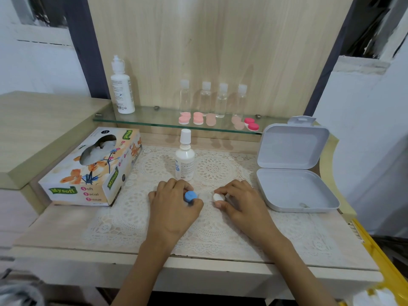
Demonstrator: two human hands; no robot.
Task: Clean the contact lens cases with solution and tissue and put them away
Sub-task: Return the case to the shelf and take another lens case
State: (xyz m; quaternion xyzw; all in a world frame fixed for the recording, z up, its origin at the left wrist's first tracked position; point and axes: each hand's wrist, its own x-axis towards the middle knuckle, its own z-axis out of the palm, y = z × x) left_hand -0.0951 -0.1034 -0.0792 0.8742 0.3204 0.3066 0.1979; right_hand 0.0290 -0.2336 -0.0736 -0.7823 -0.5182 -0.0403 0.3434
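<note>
On the lace mat (212, 226), near the front, the left hand (174, 202) pinches a blue lens-case cap (190, 196). The right hand (239, 202) pinches a white piece (218, 198), perhaps the other cap. Just beyond stands the solution bottle (185, 159), with the tissue box (92, 171) to the left and the open storage box (293, 173) to the right. Pink lens cases (197, 118) sit on the far glass shelf (154, 120).

Back panel (220, 40), upper centre: pale wood-grain, matt. Shelf (154, 119) below it: clear glass, glossy. Four small bottles (206, 98) on it: transparent plastic. Mat (216, 228), centre: white openwork lace cloth. Tissue box (92, 173), left: printed cardboard. Hinged box (293, 191), right: smooth matt grey-white plastic.
</note>
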